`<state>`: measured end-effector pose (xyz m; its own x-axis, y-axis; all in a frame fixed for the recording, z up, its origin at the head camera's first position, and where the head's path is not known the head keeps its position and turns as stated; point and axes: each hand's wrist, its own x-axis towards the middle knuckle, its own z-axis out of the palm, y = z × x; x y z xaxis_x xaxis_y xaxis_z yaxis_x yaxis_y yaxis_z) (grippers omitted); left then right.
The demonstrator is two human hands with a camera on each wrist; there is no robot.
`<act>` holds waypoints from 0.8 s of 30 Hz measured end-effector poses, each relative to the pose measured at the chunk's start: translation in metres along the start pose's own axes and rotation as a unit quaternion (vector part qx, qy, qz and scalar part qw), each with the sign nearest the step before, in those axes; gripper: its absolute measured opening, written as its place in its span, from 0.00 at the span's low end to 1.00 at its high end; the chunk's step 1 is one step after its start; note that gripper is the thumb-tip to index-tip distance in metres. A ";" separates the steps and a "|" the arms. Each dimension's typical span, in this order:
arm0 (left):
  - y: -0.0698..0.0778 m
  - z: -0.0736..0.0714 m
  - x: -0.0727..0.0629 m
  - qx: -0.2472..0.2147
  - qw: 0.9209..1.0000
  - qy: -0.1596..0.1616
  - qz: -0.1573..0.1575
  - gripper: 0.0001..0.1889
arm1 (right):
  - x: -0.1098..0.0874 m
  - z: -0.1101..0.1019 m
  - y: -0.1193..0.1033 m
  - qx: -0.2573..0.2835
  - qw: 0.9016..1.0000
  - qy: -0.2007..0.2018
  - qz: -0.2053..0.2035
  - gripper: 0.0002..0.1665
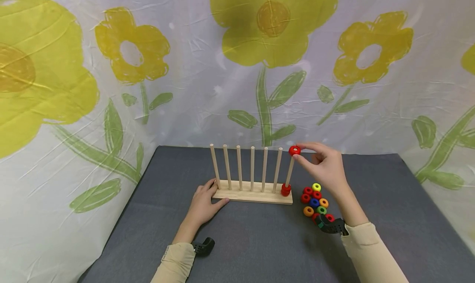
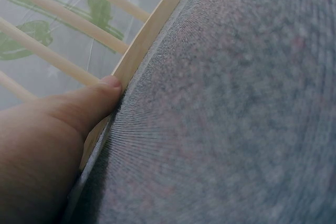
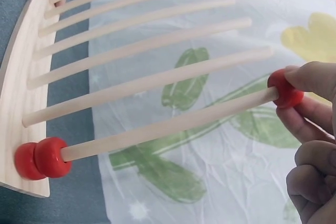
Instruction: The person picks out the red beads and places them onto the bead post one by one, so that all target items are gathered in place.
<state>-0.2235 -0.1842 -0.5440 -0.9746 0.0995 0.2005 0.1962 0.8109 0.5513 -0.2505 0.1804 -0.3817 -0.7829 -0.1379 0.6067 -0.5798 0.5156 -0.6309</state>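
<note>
A wooden peg rack with several upright pegs stands on the dark table. My left hand grips the left end of its base, the thumb along the front edge in the left wrist view. At the tip of the rightmost peg, my right hand pinches a red bead between thumb and fingers; the bead sits at the peg's top end. Two red beads are stacked at the foot of that same peg. The other pegs carry no beads.
Right of the rack lies a loose group of beads in red, yellow, orange, green and a blue bead, partly behind the right wrist's black camera band. A flower-printed cloth hangs behind the table.
</note>
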 end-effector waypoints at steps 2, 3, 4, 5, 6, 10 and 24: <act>0.000 0.000 0.000 0.001 1.000 0.000 -0.002 0.40 | -0.001 0.000 0.000 0.001 1.000 0.000 -0.001 0.16; 0.000 0.000 0.000 0.001 1.000 -0.001 -0.003 0.40 | -0.001 0.001 0.001 0.000 1.000 0.000 -0.001 0.16; 0.000 0.000 0.000 0.000 1.000 -0.002 -0.005 0.40 | -0.002 0.001 0.001 0.000 1.000 0.000 0.000 0.15; 0.000 0.000 0.000 0.001 1.000 -0.002 -0.006 0.40 | -0.002 0.001 0.001 -0.001 1.000 0.000 0.002 0.15; 0.000 0.000 0.000 0.000 1.000 -0.003 -0.007 0.40 | -0.003 0.002 0.001 -0.002 1.000 -0.001 0.004 0.15; 0.000 0.000 0.000 0.001 1.000 -0.003 -0.006 0.40 | -0.004 0.002 0.002 -0.007 1.000 -0.002 0.013 0.15; 0.001 0.000 0.000 -0.001 1.000 -0.003 -0.005 0.39 | -0.008 0.003 0.005 -0.004 1.000 -0.011 0.028 0.16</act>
<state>-0.2235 -0.1837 -0.5433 -0.9771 0.0951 0.1902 0.1869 0.8113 0.5540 -0.2477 0.1816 -0.3918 -0.8187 -0.1272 0.5599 -0.5333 0.5300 -0.6594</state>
